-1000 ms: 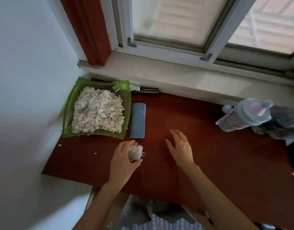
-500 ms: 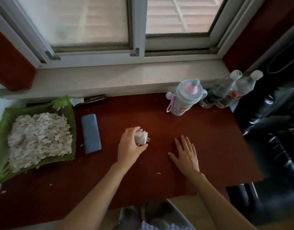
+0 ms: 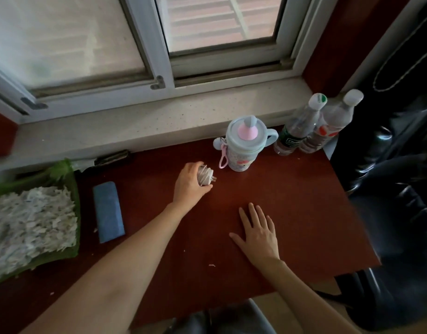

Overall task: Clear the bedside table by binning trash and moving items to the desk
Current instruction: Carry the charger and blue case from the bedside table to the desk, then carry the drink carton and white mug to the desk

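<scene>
Dark red and matte, the desk top [image 3: 292,201] fills the middle of the frame, butting against a pale speckled stone sill [image 3: 135,126] under a white-framed sliding window [image 3: 159,44].

At centre frame the left hand [image 3: 188,186] has its fingers curled round a white charger plug [image 3: 205,175] with its cable wound about the body; two metal prongs point right, toward a bottle. Whether the plug touches the desk cannot be told. The right hand [image 3: 258,235] lies palm-down, lower right of centre, all five fingers spread flat on the wood and holding nothing.

Three bottles stand along the sill edge at upper right. One is a squat pale-blue child's bottle [image 3: 241,145] with a pink spout, side handles and a pink loop strap, just right of the plug. Two are clear plastic water bottles [image 3: 313,124] with white caps, leaning against each other, touching.

One flat blue rectangular case [image 3: 108,212] with rounded corners lies at left of centre. Beside it, at the left edge, one green plastic tray [image 3: 74,184] is heaped with pale torn paper shreds [image 3: 31,225]. A few white scraps [image 3: 211,265] dot the wood. One dark narrow object [image 3: 112,157] lies against the sill above the case, too dim to identify. Black glossy padded upholstery [image 3: 400,189] fills the right edge.
</scene>
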The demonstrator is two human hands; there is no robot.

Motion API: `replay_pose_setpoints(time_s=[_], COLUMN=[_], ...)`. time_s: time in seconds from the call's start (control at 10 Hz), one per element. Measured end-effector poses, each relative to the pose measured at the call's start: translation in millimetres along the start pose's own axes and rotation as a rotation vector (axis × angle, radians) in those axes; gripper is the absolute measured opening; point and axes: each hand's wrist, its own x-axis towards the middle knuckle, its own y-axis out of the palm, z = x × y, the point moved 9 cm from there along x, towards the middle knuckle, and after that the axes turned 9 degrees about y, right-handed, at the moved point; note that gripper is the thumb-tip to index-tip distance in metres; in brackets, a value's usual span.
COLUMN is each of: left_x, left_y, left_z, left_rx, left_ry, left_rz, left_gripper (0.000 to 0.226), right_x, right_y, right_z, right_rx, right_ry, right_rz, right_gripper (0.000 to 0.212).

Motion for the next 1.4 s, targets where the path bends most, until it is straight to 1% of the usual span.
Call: replay_pose_setpoints(time_s=[0.3, 0.4, 0.5, 0.8, 1.0, 1.2, 1.4], left_x=[46, 55, 56, 46, 37, 12, -49], left_y=[10, 13, 14, 7, 1, -11, -19], left_z=[3, 5, 8, 8, 5, 8, 6], left_rx=[0.043, 0.066, 0.075, 0.071, 0.130, 0.206, 0.249], left_ry=[0.025, 0.032, 0.043, 0.049, 0.085, 0.110, 0.137], left_rz=[0.013, 0.044, 0.060, 0.044, 0.050, 0.063, 0.098], left_gripper=[0.067, 0.069, 0.072, 0.077, 0.083, 0.076, 0.069], right_x=[2, 2, 2, 2, 1, 0, -2], right_y=[2, 2, 1, -2, -2, -3, -4], right_z=[1, 2, 2, 2, 3, 3, 4], right_rx=[-0.022, -0.027, -0.022, -0.019, -0.022, -0.035, -0.037], right_ry=[-0.014, -0.017, -0.016, -0.002, -0.008, -0.003, 0.010], right_rz=[-0.014, -0.007, -0.008, 0.006, -0.002, 0.028, 0.065], right_gripper=[0.073, 0.073, 0.073, 0.073, 0.073, 0.073, 0.076])
